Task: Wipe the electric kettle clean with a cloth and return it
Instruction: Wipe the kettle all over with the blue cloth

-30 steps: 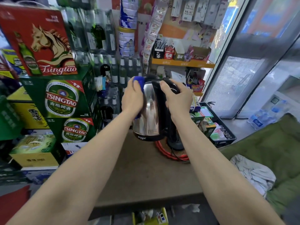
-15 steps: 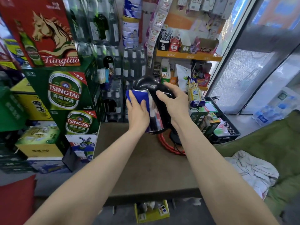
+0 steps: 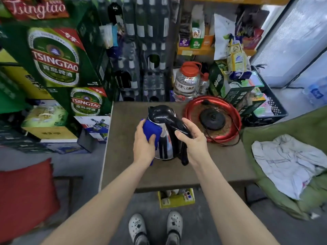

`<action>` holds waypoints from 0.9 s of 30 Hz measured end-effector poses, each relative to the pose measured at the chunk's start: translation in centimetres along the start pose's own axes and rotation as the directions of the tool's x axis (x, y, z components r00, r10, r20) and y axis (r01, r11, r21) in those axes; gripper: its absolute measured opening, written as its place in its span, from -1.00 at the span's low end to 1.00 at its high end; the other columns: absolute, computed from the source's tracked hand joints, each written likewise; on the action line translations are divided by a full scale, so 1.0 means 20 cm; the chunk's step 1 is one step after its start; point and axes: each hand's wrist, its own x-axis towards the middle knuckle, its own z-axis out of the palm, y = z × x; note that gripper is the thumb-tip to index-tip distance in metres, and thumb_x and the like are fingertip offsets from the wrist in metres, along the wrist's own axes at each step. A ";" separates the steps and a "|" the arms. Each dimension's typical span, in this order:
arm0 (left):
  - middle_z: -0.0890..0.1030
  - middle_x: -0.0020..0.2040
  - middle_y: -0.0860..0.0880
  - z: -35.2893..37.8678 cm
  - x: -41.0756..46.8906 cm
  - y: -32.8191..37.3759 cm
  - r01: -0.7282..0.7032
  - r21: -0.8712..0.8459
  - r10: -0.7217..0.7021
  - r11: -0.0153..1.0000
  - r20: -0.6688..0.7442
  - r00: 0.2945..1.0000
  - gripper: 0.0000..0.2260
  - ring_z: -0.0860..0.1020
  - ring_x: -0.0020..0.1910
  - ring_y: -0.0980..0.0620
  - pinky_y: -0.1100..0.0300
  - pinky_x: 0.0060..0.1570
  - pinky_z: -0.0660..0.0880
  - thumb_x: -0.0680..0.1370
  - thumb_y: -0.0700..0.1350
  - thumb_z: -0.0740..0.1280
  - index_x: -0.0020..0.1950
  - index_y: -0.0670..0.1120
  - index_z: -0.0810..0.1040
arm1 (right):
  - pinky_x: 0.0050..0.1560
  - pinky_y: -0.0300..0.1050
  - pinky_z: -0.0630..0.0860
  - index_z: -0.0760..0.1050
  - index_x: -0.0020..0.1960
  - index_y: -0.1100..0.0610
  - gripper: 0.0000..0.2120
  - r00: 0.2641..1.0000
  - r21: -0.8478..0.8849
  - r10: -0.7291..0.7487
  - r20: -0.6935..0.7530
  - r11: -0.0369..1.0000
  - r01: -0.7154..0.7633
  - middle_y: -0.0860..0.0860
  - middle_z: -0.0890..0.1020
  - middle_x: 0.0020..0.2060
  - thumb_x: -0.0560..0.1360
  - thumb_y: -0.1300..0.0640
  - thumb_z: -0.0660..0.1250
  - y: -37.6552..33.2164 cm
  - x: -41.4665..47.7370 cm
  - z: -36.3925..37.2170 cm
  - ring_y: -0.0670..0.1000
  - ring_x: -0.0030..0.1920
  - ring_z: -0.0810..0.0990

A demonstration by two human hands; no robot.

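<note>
A steel electric kettle with a black lid and black handle stands upright at the middle of the brown table. My left hand presses a blue cloth against the kettle's left side. My right hand grips the black handle on the kettle's right side. The kettle's round black base sits apart to the right, inside a red round tray, with a cord trailing off it.
Green beer cartons stack up left of the table. Bottle racks and a clear jug with a red cap stand behind it. A black crate of goods is at the right, with a green cushion and white cloth nearby.
The kettle has come down from raised in front of me to low on the table. The view has tilted down, and the base and red tray now show fully.
</note>
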 end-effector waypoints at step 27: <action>0.47 0.21 0.09 0.16 -0.14 0.15 -0.070 -0.081 0.090 0.994 0.273 0.958 -0.73 0.49 0.22 0.11 0.06 0.23 0.50 0.57 0.02 0.34 0.24 -0.02 0.60 | -0.08 -0.20 0.61 0.61 0.23 0.02 -0.79 0.986 -0.081 0.131 0.099 0.989 -0.123 -0.01 0.73 0.08 0.63 0.09 0.29 0.01 -0.18 -0.10 -0.05 0.08 0.70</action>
